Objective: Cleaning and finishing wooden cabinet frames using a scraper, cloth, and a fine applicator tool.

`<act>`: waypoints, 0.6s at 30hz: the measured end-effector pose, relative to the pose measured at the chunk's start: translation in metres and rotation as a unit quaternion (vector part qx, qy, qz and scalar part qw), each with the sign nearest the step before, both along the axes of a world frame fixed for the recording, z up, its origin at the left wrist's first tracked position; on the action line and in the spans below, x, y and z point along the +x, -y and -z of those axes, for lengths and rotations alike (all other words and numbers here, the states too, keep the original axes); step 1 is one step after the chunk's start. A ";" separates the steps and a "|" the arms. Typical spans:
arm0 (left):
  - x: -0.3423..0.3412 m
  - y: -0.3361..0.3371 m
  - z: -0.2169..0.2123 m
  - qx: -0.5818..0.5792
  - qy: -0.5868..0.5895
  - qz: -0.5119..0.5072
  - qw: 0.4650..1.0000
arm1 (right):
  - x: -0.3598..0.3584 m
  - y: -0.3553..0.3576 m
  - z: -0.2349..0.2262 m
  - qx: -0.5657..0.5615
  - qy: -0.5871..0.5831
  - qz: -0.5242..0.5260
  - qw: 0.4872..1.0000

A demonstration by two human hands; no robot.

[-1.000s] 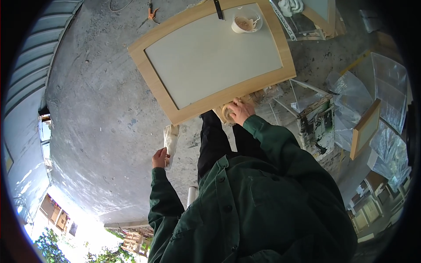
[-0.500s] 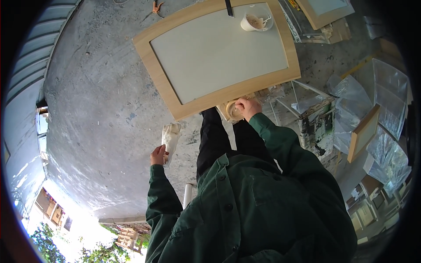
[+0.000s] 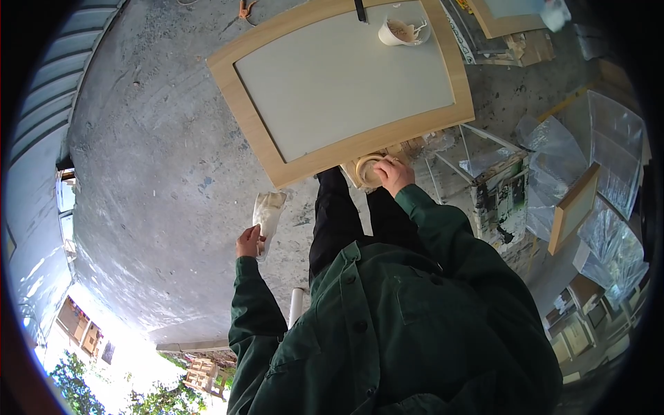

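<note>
Nearest the camera, my green jacket point(image 3: 415, 325) fills the lower field, with my dark trousers point(image 3: 346, 214) below it. My left hand point(image 3: 247, 242) hangs at my side over the concrete floor point(image 3: 152, 173); its fingers are curled shut around the lower end of a crumpled, stained rag point(image 3: 268, 211), which stands up from the fist. The rag looks soft, light and limp, so I judge that any pinch of its cloth will hold it.

Further out, my right hand point(image 3: 394, 174) rests at the near edge of the wooden panel frame point(image 3: 443, 76), fingers closed over a round, pale sanding pad point(image 3: 368, 168) pressed against the wood. The pad looks light and firm, best gripped from above across its rim.

The frame, with its grey centre panel point(image 3: 332, 76), looks stiff and bulky; I judge it best taken by the rails. On its far part stand a white cup point(image 3: 398, 31) of brownish filler and a dark tool point(image 3: 360, 10). To the right lie plastic sheets point(image 3: 609, 138) and a second small frame point(image 3: 574, 207).
</note>
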State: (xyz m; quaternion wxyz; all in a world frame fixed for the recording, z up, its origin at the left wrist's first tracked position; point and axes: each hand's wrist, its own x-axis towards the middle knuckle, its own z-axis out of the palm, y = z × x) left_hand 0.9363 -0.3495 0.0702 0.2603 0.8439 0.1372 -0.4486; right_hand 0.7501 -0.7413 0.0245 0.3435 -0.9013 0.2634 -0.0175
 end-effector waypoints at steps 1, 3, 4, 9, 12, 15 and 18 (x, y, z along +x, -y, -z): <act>0.001 0.003 -0.001 0.000 -0.001 0.001 1.000 | -0.001 0.001 0.000 0.004 -0.008 0.004 1.000; 0.001 0.009 -0.002 0.002 -0.009 -0.010 1.000 | -0.002 0.003 0.000 0.017 -0.025 0.004 1.000; 0.002 0.008 -0.002 0.002 -0.009 -0.010 1.000 | -0.001 0.003 0.000 0.030 -0.040 0.004 0.999; 0.003 -0.001 0.006 -0.010 0.005 0.000 1.000 | 0.003 0.004 -0.008 0.048 -0.045 0.007 0.998; 0.004 0.001 0.011 0.014 -0.014 0.011 1.000 | 0.008 0.011 -0.021 0.029 -0.037 0.015 0.999; 0.004 -0.006 0.015 0.006 0.005 0.037 0.999 | 0.032 0.032 -0.041 0.075 -0.001 0.126 0.989; 0.008 -0.002 0.022 0.000 0.029 0.037 0.999 | 0.059 0.093 -0.025 0.091 0.083 0.265 0.956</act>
